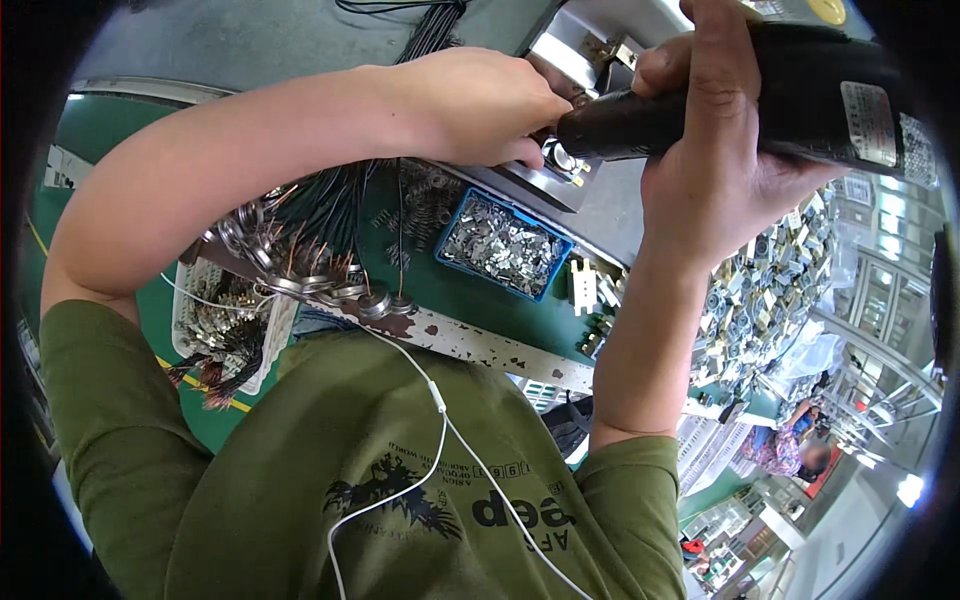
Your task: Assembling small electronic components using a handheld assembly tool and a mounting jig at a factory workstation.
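The right hand grips a black tool beside the left hand

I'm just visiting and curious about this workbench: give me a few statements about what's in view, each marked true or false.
1. The right hand grips a black tool. True.
2. The left hand rests among the small metal pieces. False: the left hand is up by the tool's narrow end.
3. The tray holding the small metal pieces is red. False: it is a blue tray.
4. A white cord lies across the green shirt. True.
5. The person wears thick gloves. False: both hands are bare.
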Demonstrator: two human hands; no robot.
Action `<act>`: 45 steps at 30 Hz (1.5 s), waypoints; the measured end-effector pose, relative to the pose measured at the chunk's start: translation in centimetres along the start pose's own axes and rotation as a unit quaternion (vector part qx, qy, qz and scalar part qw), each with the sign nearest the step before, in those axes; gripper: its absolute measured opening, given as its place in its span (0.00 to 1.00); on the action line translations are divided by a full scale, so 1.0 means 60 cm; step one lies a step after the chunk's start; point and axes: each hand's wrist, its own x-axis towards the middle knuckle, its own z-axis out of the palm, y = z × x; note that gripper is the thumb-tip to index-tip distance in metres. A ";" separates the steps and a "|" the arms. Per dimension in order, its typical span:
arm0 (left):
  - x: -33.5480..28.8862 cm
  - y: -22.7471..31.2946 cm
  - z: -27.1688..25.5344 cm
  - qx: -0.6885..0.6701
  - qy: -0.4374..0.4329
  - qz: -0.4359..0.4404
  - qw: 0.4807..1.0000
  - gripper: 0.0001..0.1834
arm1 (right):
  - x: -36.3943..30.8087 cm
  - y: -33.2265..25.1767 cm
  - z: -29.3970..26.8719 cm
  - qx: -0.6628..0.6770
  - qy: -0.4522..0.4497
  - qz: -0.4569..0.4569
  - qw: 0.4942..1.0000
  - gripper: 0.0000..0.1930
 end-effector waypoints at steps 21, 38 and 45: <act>-0.024 -0.002 0.014 0.058 0.099 0.201 0.973 0.14 | 0.053 -0.021 -0.081 -0.063 0.148 0.055 0.986 0.13; -0.089 -0.075 -0.051 0.111 0.155 0.046 0.981 0.15 | -0.009 0.249 -0.316 -0.557 -0.260 0.157 0.773 0.23; -0.054 -0.051 0.006 0.141 0.046 0.086 0.985 0.11 | -0.026 0.166 -0.300 -0.533 -0.226 0.108 0.808 0.24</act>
